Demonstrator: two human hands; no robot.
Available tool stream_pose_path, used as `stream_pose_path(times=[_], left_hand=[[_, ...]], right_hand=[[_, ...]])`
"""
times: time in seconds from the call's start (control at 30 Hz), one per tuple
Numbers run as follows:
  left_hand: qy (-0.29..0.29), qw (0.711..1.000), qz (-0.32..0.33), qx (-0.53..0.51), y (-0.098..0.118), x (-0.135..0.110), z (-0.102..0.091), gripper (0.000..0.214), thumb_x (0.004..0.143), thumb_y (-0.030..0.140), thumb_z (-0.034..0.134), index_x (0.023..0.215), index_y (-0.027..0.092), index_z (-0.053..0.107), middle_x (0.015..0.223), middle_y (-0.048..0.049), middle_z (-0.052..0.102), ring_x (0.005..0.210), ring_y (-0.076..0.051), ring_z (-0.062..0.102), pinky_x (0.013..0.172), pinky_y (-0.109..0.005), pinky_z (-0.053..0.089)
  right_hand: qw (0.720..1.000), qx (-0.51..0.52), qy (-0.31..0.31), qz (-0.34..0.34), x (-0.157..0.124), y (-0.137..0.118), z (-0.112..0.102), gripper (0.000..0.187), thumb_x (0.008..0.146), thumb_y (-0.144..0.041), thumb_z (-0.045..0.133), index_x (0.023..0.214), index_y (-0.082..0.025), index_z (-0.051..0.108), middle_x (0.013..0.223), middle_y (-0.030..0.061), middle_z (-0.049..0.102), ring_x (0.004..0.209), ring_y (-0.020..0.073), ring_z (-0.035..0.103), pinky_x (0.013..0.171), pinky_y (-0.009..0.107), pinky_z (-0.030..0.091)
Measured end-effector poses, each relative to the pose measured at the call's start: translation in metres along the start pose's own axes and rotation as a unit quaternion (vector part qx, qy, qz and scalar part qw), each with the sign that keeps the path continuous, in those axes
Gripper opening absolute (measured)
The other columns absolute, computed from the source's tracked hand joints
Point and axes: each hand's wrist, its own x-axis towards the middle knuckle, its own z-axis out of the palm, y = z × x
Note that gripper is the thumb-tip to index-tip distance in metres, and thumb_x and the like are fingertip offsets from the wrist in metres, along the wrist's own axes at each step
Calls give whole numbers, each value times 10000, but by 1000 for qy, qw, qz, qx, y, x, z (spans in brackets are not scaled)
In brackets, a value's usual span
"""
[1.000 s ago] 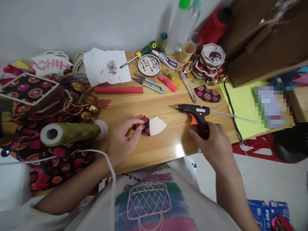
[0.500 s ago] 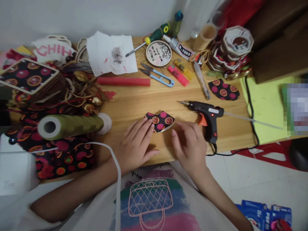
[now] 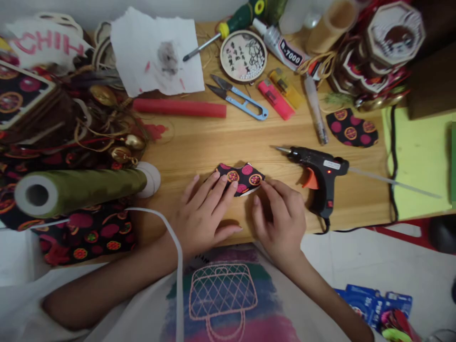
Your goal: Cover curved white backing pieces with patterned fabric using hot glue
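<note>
A small fan-shaped piece covered in black fabric with red and orange dots lies on the wooden table. My left hand lies flat with its fingers stretched out, the fingertips pressing on the piece's left half. Fingers of my right hand are curled, their tips touching the piece's right edge. A black hot glue gun with an orange trigger rests on the table just right of my right hand, nozzle pointing left.
A green fabric roll lies at left over dotted cloth. Behind are a red stick, blue snips, lighters, a B-7000 glue tube, a screwdriver, stained paper and a second dotted piece.
My right hand let go of the glue gun and came to the piece. The piece was turned fabric side up, and both hands now press on it. The view tilted lower.
</note>
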Motion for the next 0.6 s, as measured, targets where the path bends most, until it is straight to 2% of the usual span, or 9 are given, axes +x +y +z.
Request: stream_pose_path(times=[0.13, 0.3, 0.5, 0.6], left_hand=[[-6, 1000, -4, 16, 2, 1, 0, 659, 984, 568, 375, 1371, 58, 532, 1315, -189, 631, 1262, -327, 535, 1124, -477, 295], [-7, 1000, -18, 9, 4, 3, -2, 665, 981, 574, 378, 1366, 56, 538, 1333, -216, 604, 1249, -336, 545, 1050, -441, 367], [-13, 999, -41, 8, 9, 8, -1, 719, 959, 610, 401, 1394, 48, 507, 1405, -257, 532, 1235, -343, 554, 987, -411, 415], [-12, 999, -50, 5, 6, 10, 0, 722, 940, 621, 439, 1395, 65, 511, 1410, -250, 534, 1193, -346, 577, 950, -419, 440]], right_hand=[[1000, -16, -10, -10, -1, -2, -1, 343, 880, -180, 617, 1222, -156, 594, 1163, 140, 647, 1080, 225, 622, 902, 366, 515], [998, -42, -46, -27, -4, -5, -4, 347, 893, -175, 601, 1239, -142, 601, 1154, 129, 694, 1103, 224, 638, 932, 354, 482], [994, -93, -41, -47, -8, -6, -4, 351, 882, -194, 614, 1229, -140, 622, 1165, 126, 712, 1096, 217, 638, 933, 333, 444], [993, -98, -40, -51, -9, -5, -3, 405, 878, -194, 616, 1282, -163, 599, 1177, 115, 709, 1099, 218, 633, 925, 336, 441]])
